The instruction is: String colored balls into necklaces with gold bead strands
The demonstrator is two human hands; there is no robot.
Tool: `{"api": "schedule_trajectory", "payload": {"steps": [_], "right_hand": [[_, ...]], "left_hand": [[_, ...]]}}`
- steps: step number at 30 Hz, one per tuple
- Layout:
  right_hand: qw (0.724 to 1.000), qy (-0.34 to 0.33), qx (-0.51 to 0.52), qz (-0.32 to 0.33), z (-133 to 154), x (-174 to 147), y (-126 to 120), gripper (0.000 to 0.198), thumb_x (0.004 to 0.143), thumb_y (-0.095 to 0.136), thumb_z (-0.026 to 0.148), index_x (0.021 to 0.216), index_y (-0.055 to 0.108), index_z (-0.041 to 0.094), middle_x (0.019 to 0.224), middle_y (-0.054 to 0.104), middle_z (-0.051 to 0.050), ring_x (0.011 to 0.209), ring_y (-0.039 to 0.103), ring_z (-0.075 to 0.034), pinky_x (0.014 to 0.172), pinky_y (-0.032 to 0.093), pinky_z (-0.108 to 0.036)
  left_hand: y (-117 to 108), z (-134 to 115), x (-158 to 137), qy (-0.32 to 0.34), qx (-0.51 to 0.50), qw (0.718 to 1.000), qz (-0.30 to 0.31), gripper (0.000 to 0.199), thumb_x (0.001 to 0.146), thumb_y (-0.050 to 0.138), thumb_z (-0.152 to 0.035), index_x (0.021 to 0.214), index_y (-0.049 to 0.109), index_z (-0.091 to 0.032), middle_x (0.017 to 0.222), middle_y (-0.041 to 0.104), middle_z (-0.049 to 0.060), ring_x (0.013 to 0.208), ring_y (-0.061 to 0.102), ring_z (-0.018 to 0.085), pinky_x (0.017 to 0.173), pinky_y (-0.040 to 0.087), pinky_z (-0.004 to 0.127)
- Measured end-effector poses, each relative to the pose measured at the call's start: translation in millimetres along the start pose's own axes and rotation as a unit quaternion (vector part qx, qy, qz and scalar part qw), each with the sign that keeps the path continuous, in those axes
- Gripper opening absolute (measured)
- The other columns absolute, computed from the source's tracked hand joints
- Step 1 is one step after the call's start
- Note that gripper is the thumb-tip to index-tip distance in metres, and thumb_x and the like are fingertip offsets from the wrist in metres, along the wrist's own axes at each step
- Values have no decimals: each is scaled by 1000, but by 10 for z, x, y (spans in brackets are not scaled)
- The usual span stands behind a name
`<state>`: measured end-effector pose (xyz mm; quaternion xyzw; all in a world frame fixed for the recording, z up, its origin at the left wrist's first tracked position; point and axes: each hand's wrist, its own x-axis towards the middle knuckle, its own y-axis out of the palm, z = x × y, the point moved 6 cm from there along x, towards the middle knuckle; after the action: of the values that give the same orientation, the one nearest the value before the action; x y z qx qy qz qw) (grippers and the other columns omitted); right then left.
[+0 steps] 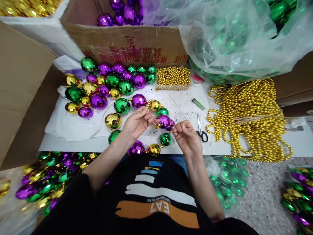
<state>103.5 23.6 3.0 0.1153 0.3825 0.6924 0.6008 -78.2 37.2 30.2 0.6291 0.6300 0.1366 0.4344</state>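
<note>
My left hand (pixel 139 121) is closed, its fingertips pinched on a thin pale string (pixel 167 125). The string runs across to my right hand (pixel 187 134), whose thumb and fingers pinch its other part. Beneath and around my hands, a loop of large faceted beads lies on the white table, among them a purple bead (pixel 139 101), a green bead (pixel 122 105) and a gold bead (pixel 113 120). Small gold beads sit between the large ones. Whether a small bead is also in my left fingertips is too fine to make out.
Behind lie more large beads (pixel 98 101) and a clear box of small gold beads (pixel 173 76). Scissors (pixel 201 132) and a green lighter (pixel 198 104) rest right of my hands, beside piled gold bead strands (pixel 249 120). A cardboard box (pixel 122 42) stands at the back.
</note>
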Motion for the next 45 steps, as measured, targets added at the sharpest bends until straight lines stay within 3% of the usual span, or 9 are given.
{"api": "schedule_trajectory", "payload": {"steps": [4, 10, 14, 24, 29, 34, 37, 42, 45], "right_hand": [[999, -26, -6, 28, 126, 38, 127, 26, 74, 79, 28, 74, 54, 21, 66, 49, 3, 69, 57, -11, 62, 49, -23], [999, 36, 7, -5, -199, 198, -155, 30, 68, 83, 26, 70, 54, 19, 65, 54, 3, 66, 60, -11, 58, 49, -21], [1000, 30, -3, -5, -217, 209, -207, 29, 69, 83, 27, 71, 56, 19, 65, 57, 3, 66, 62, -11, 59, 50, -21], [1000, 21, -19, -1, -33, 126, -98, 28, 70, 82, 27, 70, 55, 20, 65, 55, 3, 67, 60, -11, 59, 50, -22], [999, 31, -22, -19, -93, 169, -187, 30, 69, 82, 28, 69, 53, 20, 65, 54, 3, 67, 60, -11, 59, 51, -22], [995, 25, -95, 4, 27, 200, -223, 30, 71, 82, 34, 71, 57, 19, 66, 61, 1, 65, 62, -12, 57, 51, -22], [981, -18, -191, 23, 274, 198, -76, 23, 77, 78, 34, 76, 61, 19, 73, 69, -3, 68, 63, -14, 57, 51, -24], [945, -89, -295, 107, 529, 247, 428, 18, 79, 76, 32, 75, 66, 17, 96, 69, -5, 71, 61, -12, 58, 50, -25], [934, -101, -315, 138, 505, 347, 642, 20, 79, 76, 34, 75, 65, 17, 83, 62, -1, 63, 55, -9, 55, 46, -24]], "left_hand": [[141, -187, -36, 49, 17, 998, 19, 22, 90, 60, -18, 70, 49, -17, 57, 43, -5, 55, 50, 10, 71, 55, 31], [-299, 105, 219, -6, 18, 999, -47, 22, 86, 62, -15, 69, 48, -17, 55, 45, -5, 52, 49, 9, 62, 52, 26], [-367, 158, 263, -4, 19, 999, -40, 20, 85, 62, -14, 70, 49, -17, 55, 46, -5, 52, 49, 10, 61, 52, 26], [-138, 33, 122, 29, 49, 998, 10, 22, 85, 64, -19, 69, 50, -16, 57, 45, -4, 55, 51, 10, 64, 52, 28], [-203, 104, 191, 15, 58, 998, -15, 26, 86, 65, -21, 67, 47, -17, 56, 45, -5, 53, 50, 9, 62, 51, 27], [-149, 121, 258, 7, 112, 993, 29, 25, 85, 68, -27, 70, 52, -15, 61, 51, -2, 58, 54, 10, 66, 51, 28], [-32, 103, 277, -11, 202, 976, 78, 23, 80, 73, -31, 75, 59, -13, 69, 58, 1, 64, 58, 11, 67, 49, 26], [133, 114, 287, -2, 311, 940, 140, 20, 73, 77, -21, 91, 71, -14, 81, 66, 2, 71, 58, 10, 65, 44, 21], [162, 98, 274, 28, 332, 932, 143, 13, 76, 74, -22, 87, 74, -15, 80, 68, 3, 70, 57, 11, 64, 43, 22]]}}
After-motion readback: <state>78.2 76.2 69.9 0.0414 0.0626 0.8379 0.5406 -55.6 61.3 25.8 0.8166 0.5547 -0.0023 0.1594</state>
